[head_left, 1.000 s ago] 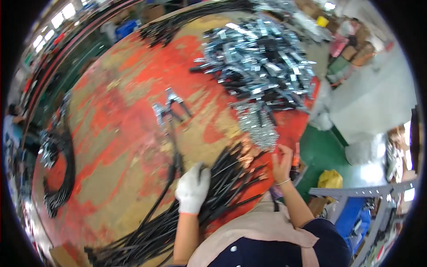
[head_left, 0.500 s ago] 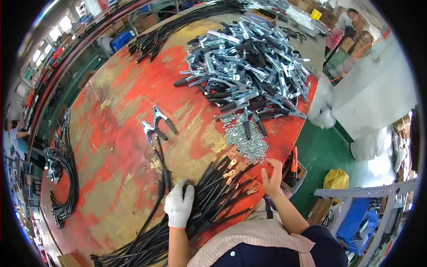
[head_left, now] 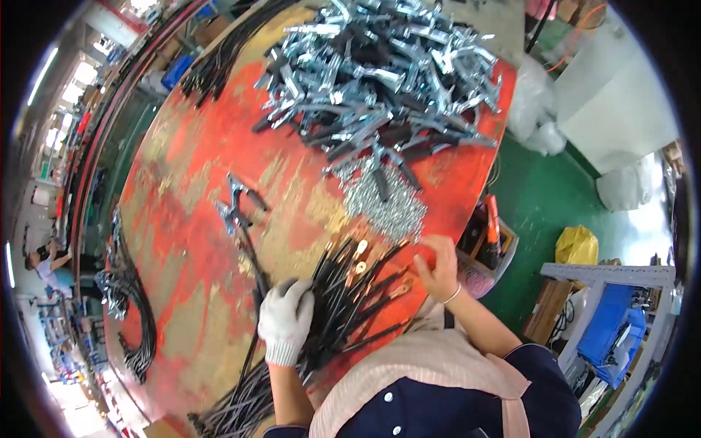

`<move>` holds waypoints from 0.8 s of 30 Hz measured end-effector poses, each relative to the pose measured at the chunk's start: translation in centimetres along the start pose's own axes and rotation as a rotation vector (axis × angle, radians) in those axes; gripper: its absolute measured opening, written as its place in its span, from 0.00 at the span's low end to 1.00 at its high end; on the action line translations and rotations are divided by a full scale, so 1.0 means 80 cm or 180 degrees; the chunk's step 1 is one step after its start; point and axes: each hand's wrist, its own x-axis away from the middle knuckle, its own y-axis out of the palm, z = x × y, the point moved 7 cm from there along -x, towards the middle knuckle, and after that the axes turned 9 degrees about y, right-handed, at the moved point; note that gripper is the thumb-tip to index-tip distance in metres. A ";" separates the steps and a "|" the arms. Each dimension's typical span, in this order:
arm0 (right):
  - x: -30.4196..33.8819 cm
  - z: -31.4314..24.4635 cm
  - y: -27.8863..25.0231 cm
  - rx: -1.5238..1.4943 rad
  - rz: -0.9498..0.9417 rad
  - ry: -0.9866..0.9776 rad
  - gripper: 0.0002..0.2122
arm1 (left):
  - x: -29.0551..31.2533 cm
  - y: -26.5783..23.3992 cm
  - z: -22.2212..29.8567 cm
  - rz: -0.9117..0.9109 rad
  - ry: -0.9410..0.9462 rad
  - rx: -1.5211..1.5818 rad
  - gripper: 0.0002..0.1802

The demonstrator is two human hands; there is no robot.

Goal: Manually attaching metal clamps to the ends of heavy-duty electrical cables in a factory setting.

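My left hand (head_left: pixel 286 321), in a white knitted glove, is at the left side of a bundle of black cables (head_left: pixel 336 292) with copper ring lugs. Its fingers are curled; what they hold, if anything, is hidden. Beside it runs a thicker black cable (head_left: pixel 252 266), leading up to two metal spring clamps (head_left: pixel 235 208) with dark grips. My bare right hand (head_left: pixel 439 269) is at the lower right edge of a heap of small silvery screws (head_left: pixel 383 201). Thumb and forefinger are apart, with nothing visible between them.
A large pile of clamps (head_left: pixel 380 80) covers the far part of the worn red table (head_left: pixel 175 270). More cable bundles lie at the far left (head_left: pixel 212 77) and left edge (head_left: pixel 139 314). An open box (head_left: pixel 511 252) with an orange-handled tool (head_left: pixel 492 219) stands off the right edge.
The view has shifted, so the table's contents appear higher and farther left. My right hand's fingers have bent more toward the screws. My left hand stays by the cables.
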 end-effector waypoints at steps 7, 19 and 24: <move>-0.003 -0.005 -0.004 -0.0182 0.0125 0.0013 0.15 | -0.031 0.026 0.035 -0.0375 0.0435 -0.0287 0.10; -0.001 0.003 -0.008 -0.0170 0.0025 -0.0011 0.15 | -0.051 0.023 0.005 -0.1095 0.0203 0.0928 0.21; 0.001 -0.004 -0.004 -0.0007 -0.0058 -0.0065 0.15 | -0.074 0.047 -0.103 0.0254 -0.1069 0.2548 0.17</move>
